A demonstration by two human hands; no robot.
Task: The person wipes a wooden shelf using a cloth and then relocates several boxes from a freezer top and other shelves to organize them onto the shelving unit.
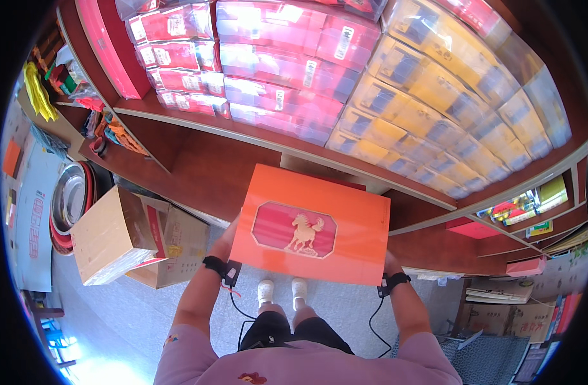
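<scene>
While your left hand [225, 240] and right hand [392, 264] — two, one at each side — meet one orange box [364, 240], your fingers are hidden, so I cannot tell whether they clamp it. Bearing one golden horse [304, 232], it sits before you, between two black wristbands [398, 280], beyond your two white shoes [265, 292].

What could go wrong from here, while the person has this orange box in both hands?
The orange box might slip or tilt: the left grip and right grip are at opposite sides, with fingers mostly hidden.

Its far edge could knock the wooden shelving, which looks close, though the gap is hard to judge.

The loose black cords below both wrists could catch on something.
</scene>
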